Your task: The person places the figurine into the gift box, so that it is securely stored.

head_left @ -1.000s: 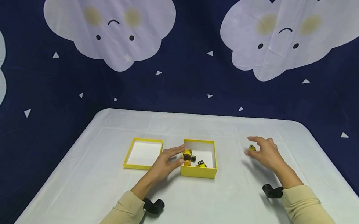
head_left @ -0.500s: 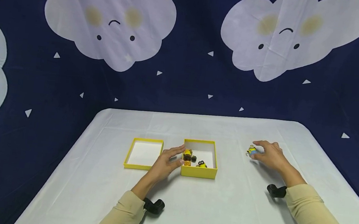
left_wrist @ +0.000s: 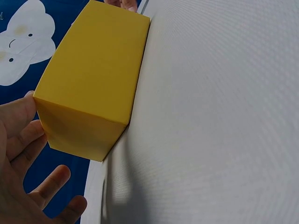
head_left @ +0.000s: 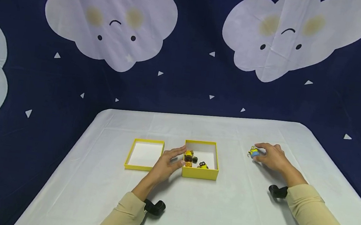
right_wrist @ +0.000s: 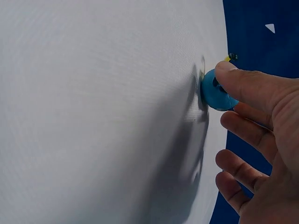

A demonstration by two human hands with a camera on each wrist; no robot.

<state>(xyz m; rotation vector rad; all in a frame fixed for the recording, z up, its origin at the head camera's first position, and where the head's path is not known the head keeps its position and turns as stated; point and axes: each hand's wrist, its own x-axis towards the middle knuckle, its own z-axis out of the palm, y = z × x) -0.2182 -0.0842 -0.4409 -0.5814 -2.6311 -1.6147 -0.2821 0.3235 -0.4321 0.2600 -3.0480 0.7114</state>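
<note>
My right hand pinches a small minion figure, yellow on top and blue below, close over the table at the right. In the right wrist view the thumb lies over the figure's round blue part, and the lower fingers are spread apart. My left hand rests with loosely extended fingers at the left side of an open yellow box. Inside that box lie a yellow and brown figure and another small yellow figure. The left wrist view has the thumb at the box's corner.
A shallow yellow-rimmed box lid with a white inside lies left of the box, partly behind the left hand. White cloth covers the table. A dark blue curtain with clouds hangs behind it.
My right hand has shifted slightly right and lower with the minion figure, whose blue part now shows. The left hand and the box have stayed put.
</note>
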